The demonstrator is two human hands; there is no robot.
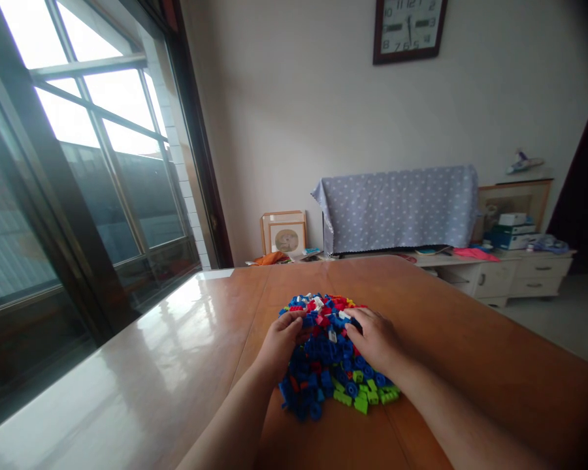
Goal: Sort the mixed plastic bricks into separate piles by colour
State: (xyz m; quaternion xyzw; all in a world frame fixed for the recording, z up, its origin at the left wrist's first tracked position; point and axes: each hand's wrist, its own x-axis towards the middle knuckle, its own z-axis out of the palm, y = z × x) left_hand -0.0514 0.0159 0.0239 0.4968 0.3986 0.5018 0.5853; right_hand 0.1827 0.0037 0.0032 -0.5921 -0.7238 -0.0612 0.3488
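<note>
A heap of plastic building bricks point(323, 352) lies on the brown wooden table. Blue pieces make up most of its front and middle, with red and white ones towards the back. My left hand point(280, 339) rests against the heap's left side, fingers curved and apart among the bricks. On the opposite side, my right hand point(376, 334) touches the heap with its thumb apart from the forefinger. A white brick point(343, 315) lies by the right fingertips. Lime-green bricks point(360, 403) sit at the front right, near a blue wheel-like piece point(351, 390). Some fingertips are hidden among the bricks.
The glossy table point(166, 365) stretches to both sides of the heap. Beyond its far edge stand framed pictures point(287, 236), a cloth-covered object point(402, 209) and a low white cabinet point(524, 277). Large glass windows point(112, 163) are at the left.
</note>
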